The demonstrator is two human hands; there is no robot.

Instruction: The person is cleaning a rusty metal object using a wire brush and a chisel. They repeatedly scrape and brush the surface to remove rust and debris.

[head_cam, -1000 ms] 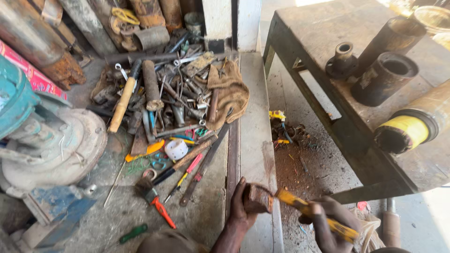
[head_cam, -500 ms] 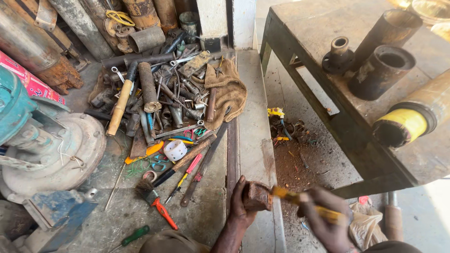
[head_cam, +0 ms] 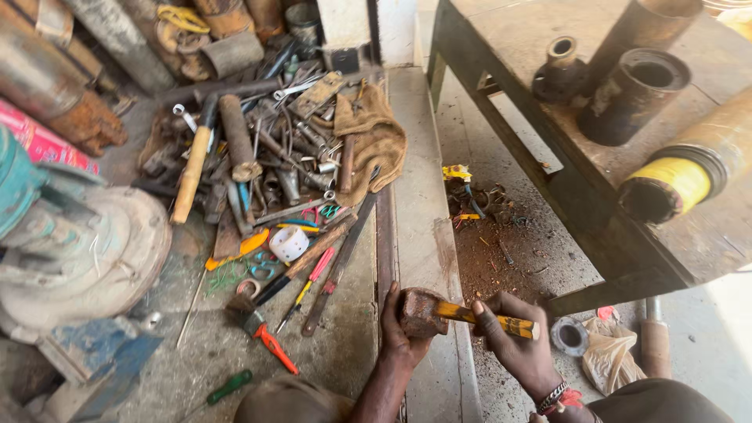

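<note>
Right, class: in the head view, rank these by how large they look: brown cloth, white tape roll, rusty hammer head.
1. brown cloth
2. rusty hammer head, though it lies nearer the camera
3. white tape roll

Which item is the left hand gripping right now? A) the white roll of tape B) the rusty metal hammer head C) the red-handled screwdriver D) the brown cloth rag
B: the left hand wraps around the rusty metal hammer head, while the right hand grips the yellow hammer handle; the tape, screwdriver and rag lie untouched on the floor.
</note>
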